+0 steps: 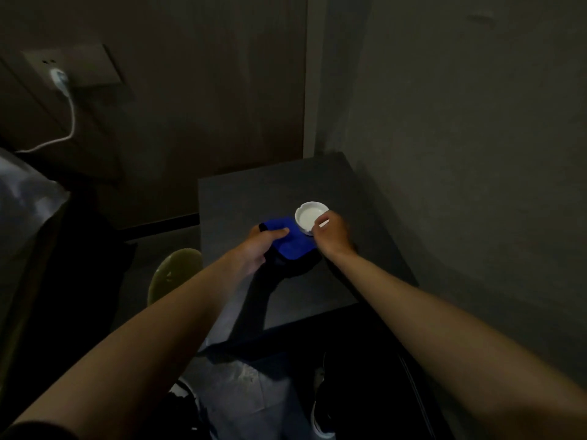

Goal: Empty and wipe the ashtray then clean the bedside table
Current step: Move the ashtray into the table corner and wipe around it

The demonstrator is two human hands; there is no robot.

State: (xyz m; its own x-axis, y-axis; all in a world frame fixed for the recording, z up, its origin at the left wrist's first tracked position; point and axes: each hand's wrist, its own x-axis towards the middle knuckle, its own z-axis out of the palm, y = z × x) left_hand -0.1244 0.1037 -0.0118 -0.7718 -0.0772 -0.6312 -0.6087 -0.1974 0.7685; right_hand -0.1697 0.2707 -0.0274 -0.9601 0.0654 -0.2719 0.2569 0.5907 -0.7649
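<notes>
one ashtray (307, 216), one blue cloth (293, 242), two hands

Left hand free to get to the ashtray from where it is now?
Probably not freely. The left hand is gripping the blue cloth, so it is occupied. The path itself looks short and open across the cloth, but the right hand already holds the ashtray at its near rim.

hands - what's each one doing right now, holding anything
Left hand: grips the blue cloth.
Right hand: fingers curled on the rim of the white ashtray.
</notes>
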